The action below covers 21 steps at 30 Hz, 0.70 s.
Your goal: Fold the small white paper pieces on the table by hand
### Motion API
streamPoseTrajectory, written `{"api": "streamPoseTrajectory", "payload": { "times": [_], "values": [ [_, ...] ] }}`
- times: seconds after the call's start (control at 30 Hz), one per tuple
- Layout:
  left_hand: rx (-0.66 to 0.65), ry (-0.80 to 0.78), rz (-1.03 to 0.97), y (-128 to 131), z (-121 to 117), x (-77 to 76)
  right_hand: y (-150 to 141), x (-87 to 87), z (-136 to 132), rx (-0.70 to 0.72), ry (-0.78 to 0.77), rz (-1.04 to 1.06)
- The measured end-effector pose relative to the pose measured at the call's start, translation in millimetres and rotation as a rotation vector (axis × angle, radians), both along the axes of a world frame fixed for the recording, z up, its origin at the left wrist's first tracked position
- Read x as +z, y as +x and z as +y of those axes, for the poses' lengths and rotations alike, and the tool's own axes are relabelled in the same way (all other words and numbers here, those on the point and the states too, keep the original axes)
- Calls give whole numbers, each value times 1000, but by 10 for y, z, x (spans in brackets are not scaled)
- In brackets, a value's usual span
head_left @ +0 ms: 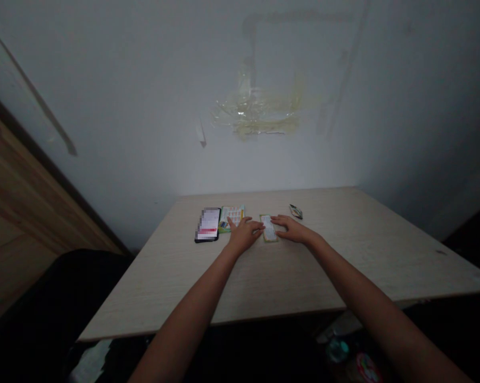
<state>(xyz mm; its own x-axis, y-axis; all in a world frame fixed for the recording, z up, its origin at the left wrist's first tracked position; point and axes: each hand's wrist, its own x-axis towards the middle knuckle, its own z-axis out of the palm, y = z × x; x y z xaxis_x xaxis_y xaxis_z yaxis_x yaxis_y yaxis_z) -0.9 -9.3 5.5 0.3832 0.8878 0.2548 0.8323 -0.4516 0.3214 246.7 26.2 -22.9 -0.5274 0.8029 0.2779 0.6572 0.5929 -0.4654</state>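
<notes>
A small green-edged card point(269, 229) lies flat on the pale wooden table point(264, 276) near its far side. My left hand point(245, 233) rests palm down just left of it, fingers stretched toward the card's left edge and touching it. My right hand point(292, 229) lies flat on the card's right edge, fingers spread. Neither hand grips anything. Left of my left hand lies a second green card point(232, 216) with coloured print, partly under my fingers. A black phone point(208, 225) with a lit screen lies beside that card.
A small dark wrapper-like item point(296, 211) lies at the back right of the hands. The table stands against a grey wall with old tape marks point(259, 111). A wooden door point(20, 202) is at left. Clutter point(352, 356) sits under the table's front edge.
</notes>
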Motion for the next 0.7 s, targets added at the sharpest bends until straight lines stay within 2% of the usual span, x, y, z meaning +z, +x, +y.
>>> {"api": "streamPoseTrajectory", "payload": {
  "times": [0.2,0.7],
  "values": [
    [-2,25,39,-1,-16,4,58,-41,7,51,-38,2],
    [-9,13,41,-9,-44,25,101,71,-98,82,-142,-36]
  ]
}}
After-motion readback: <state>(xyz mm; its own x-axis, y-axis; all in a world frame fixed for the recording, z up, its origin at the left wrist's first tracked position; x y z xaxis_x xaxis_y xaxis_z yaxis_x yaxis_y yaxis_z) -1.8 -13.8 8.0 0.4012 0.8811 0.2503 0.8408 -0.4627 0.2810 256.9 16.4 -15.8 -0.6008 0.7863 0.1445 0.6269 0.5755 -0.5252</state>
